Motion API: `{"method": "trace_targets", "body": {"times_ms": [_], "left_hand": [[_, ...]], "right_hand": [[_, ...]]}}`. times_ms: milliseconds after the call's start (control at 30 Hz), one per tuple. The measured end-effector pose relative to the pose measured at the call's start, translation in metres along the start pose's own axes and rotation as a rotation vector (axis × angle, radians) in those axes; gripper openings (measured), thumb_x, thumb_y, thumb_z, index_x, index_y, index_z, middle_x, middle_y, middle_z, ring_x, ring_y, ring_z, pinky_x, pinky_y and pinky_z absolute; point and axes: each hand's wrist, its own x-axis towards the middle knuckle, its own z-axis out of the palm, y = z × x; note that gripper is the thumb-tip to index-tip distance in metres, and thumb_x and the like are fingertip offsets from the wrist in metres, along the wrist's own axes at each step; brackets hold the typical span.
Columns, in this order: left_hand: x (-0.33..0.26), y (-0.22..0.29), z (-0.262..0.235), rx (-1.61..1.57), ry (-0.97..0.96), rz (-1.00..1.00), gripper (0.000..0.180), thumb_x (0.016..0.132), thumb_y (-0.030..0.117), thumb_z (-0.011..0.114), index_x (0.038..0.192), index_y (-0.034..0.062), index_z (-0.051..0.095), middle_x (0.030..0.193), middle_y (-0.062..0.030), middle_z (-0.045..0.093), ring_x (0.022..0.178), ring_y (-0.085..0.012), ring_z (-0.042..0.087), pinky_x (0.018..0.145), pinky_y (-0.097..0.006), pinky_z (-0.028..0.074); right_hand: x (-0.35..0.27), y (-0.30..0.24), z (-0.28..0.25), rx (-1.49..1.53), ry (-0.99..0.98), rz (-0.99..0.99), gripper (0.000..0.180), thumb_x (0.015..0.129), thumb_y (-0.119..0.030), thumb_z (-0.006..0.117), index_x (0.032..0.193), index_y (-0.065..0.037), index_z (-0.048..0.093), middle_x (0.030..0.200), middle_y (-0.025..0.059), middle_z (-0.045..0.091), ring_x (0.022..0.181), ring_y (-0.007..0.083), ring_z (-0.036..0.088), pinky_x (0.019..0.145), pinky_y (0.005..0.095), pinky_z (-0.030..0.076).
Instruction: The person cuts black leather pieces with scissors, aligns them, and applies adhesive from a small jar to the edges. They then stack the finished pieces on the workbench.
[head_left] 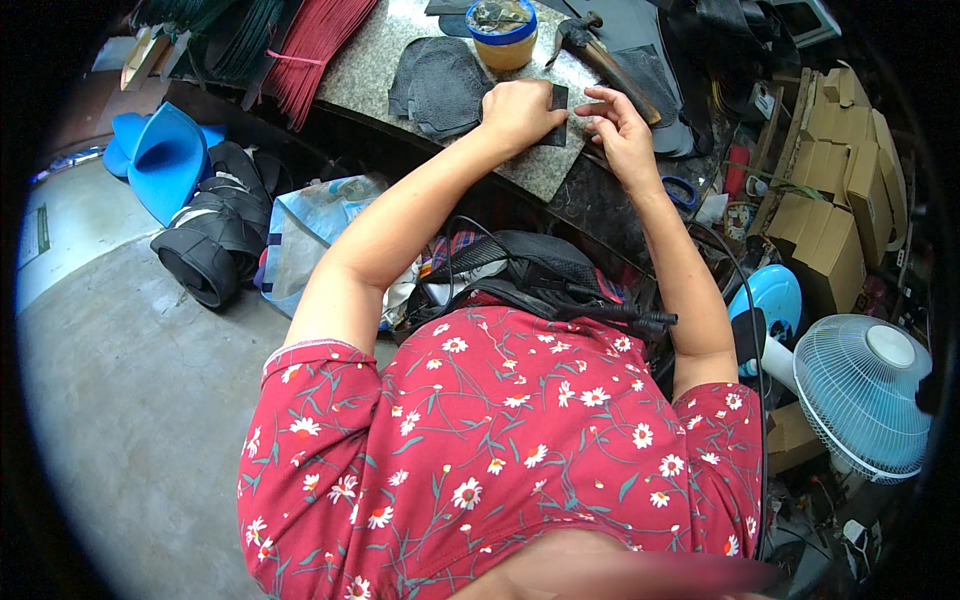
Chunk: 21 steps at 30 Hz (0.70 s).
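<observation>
My left hand [517, 112] is closed at the near edge of the stone-topped bench, with its thumb against a small flat black piece [556, 128] of sheet material. Most of its fingers are hidden behind the knuckles. Just to the right, my right hand [622, 138] hovers with its fingers half bent and apart, and nothing shows between them. A stack of dark textured cut pieces [440, 85] lies left of my left hand. Beyond the hands stands a tub [503, 40] with a blue rim and yellowish contents. A hammer [603, 62] lies at the right, its handle pointing toward my right hand.
Red strips [310, 55] hang in a tied bundle at the bench's left. Blue-handled scissors [680, 192] lie below my right wrist. Cardboard boxes [820, 235] and a fan [865, 395] stand at the right. Blue foam shapes [165, 160] and black rolled material [215, 235] sit at the left.
</observation>
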Motion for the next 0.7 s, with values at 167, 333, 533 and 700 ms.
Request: {"method": "trace_targets", "body": {"times_ms": [167, 333, 533, 700], "left_hand": [[0.001, 0.001, -0.002, -0.027, -0.028, -0.048, 0.028, 0.072, 0.038, 0.066, 0.077, 0.0100, 0.067, 0.079, -0.0148, 0.068, 0.077, -0.0339, 0.067, 0.070, -0.045, 0.052], [0.002, -0.004, 0.000, -0.084, -0.061, -0.069, 0.026, 0.073, 0.036, 0.065, 0.082, 0.0113, 0.070, 0.082, -0.0145, 0.069, 0.079, -0.0340, 0.067, 0.072, -0.045, 0.052], [0.003, -0.007, 0.001, -0.102, -0.076, -0.087, 0.026, 0.076, 0.036, 0.064, 0.085, 0.0120, 0.071, 0.081, -0.0141, 0.069, 0.081, -0.0342, 0.067, 0.073, -0.044, 0.052], [-0.005, -0.009, -0.002, -0.185, -0.048, -0.078, 0.026, 0.077, 0.035, 0.064, 0.087, 0.0121, 0.071, 0.083, -0.0135, 0.069, 0.083, -0.0335, 0.066, 0.074, -0.043, 0.051]], "right_hand": [[0.001, -0.005, 0.002, -0.134, 0.005, -0.100, 0.039, 0.090, -0.001, 0.047, 0.128, -0.008, 0.050, 0.106, 0.0069, 0.069, 0.083, 0.0070, 0.059, 0.076, 0.0225, 0.046], [0.011, 0.011, 0.005, -0.320, 0.041, -0.194, 0.038, 0.087, -0.003, 0.052, 0.124, -0.010, 0.054, 0.096, 0.0071, 0.071, 0.090, 0.0161, 0.067, 0.084, 0.0309, 0.050], [0.022, 0.021, 0.007, -0.111, 0.139, -0.125, 0.036, 0.085, -0.011, 0.063, 0.120, -0.009, 0.057, 0.083, 0.0073, 0.069, 0.076, 0.0142, 0.064, 0.075, 0.0286, 0.050], [0.032, 0.012, 0.025, -0.353, 0.128, -0.074, 0.059, 0.079, -0.013, 0.069, 0.132, -0.018, 0.045, 0.079, 0.0057, 0.068, 0.072, 0.0229, 0.067, 0.068, 0.0373, 0.051]]}}
